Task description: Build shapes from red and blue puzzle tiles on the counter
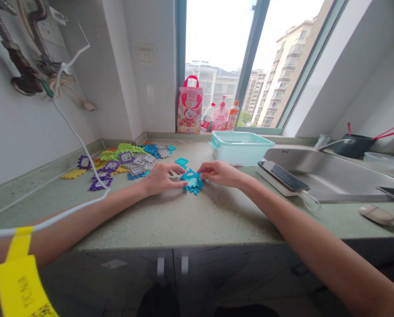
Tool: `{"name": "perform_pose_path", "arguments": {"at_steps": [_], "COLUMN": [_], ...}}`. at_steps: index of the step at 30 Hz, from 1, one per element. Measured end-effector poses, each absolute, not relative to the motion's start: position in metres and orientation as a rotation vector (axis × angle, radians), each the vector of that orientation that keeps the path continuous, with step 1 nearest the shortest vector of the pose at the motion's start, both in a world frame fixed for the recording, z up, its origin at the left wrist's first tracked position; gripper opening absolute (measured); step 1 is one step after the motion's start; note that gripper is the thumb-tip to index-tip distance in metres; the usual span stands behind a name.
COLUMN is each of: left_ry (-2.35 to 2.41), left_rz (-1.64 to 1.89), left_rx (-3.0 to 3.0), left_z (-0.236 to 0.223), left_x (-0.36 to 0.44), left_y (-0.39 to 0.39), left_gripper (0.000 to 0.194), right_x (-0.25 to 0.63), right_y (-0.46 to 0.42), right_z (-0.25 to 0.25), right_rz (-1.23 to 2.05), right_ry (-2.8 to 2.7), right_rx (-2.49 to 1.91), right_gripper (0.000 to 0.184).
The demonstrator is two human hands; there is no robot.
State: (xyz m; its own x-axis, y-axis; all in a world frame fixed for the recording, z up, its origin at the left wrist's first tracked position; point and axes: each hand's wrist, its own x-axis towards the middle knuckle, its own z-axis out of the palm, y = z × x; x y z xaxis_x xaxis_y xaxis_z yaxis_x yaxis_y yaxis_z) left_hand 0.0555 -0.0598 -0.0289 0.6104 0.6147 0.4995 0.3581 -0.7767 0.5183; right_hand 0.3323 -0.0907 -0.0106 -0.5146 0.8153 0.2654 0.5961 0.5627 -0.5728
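A small teal piece with toothed edges (193, 181), like an interlocking foam puzzle tile, is held just over the counter between both hands. My left hand (164, 179) grips its left side, thumb at the front and fingers behind. On the right side, my right hand (219, 172) pinches the edge between thumb and fingers. More teal lies beneath or joined to it; I cannot tell which. Just behind it rests a loose teal tile (181, 162). To the left spreads a heap of similar tiles, among them lime green (121, 150), purple (101, 183) and grey ones (138, 165).
A teal plastic tub (243, 154) stands behind my right hand, beside the steel sink (302, 176). A phone (282, 175) with a cable lies at the sink's edge; a mouse (377, 214) sits farther right. A white cable (74, 127) hangs over my left arm. Bottles (220, 115) line the windowsill.
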Motion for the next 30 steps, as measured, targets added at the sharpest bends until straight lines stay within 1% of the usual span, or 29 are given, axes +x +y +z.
{"name": "perform_pose_path", "arguments": {"at_steps": [4, 8, 12, 18, 22, 25, 30], "left_ry": [0.823, 0.822, 0.806, 0.835, 0.9, 0.923, 0.888], "left_rz": [0.906, 0.861, 0.842, 0.808, 0.812, 0.829, 0.854], "left_rx": [2.413, 2.345, 2.269, 2.197, 2.222, 2.228, 2.267], "left_z": [-0.0299, -0.0301, -0.0312, -0.0283, -0.0251, -0.0252, -0.0283], "left_x": [0.0551, 0.0545, 0.0554, 0.0589, 0.0599, 0.06, 0.0606], "left_y": [-0.0588, -0.0574, -0.0564, -0.0611, -0.0647, -0.0653, -0.0653], "left_gripper": [0.04, 0.047, 0.051, 0.053, 0.054, 0.049, 0.038], "right_x": [0.3342, 0.3357, 0.3349, 0.3282, 0.3263, 0.3273, 0.3266], "right_y": [-0.0882, -0.0864, -0.0852, -0.0866, -0.0919, -0.0939, -0.0944], "right_z": [-0.0131, -0.0159, -0.0186, -0.0189, -0.0133, -0.0119, -0.0127], "right_rz": [0.629, 0.69, 0.689, 0.632, 0.661, 0.674, 0.577], "right_ry": [-2.249, -2.211, -2.21, -2.182, -2.196, -2.194, -2.226], "right_rx": [-1.137, -1.124, -1.112, -1.143, -1.155, -1.154, -1.162], "right_gripper": [0.021, 0.023, 0.024, 0.019, 0.023, 0.027, 0.023]}}
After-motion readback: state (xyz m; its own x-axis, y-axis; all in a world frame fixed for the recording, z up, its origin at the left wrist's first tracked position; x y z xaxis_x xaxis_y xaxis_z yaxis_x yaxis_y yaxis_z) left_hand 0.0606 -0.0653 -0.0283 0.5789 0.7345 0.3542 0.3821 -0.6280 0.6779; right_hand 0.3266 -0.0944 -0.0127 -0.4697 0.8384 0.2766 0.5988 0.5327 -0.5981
